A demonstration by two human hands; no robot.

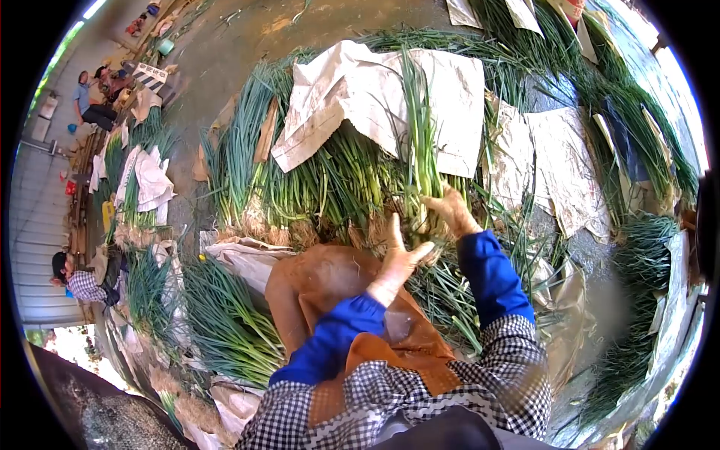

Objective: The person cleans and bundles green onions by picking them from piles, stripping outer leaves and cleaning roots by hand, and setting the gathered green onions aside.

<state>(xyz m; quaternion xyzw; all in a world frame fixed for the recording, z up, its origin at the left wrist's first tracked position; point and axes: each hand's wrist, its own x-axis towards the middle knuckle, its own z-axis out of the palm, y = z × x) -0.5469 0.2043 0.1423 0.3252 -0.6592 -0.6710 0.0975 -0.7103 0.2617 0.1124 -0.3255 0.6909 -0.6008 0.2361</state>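
Note:
A bunch of green onions (424, 146) stands upright in front of me, its leafy top over a pale cloth and its roots low down near my hands. My right hand (452, 212) is wrapped against the right side of the stalks near their base. Just left of the roots, my left hand (403, 259) is spread, thumb and fingers apart, holding nothing. Behind the bunch, the pale cloth (352, 90) covers part of a long row of green onions (337, 172) with roots toward me.
More green onions (225, 315) lie at my left, beside my brown-covered knee (322, 274). Piles and cloths (570, 165) spread at the right. At the far left are a seated person (84, 97) and another in a checked shirt (86, 285).

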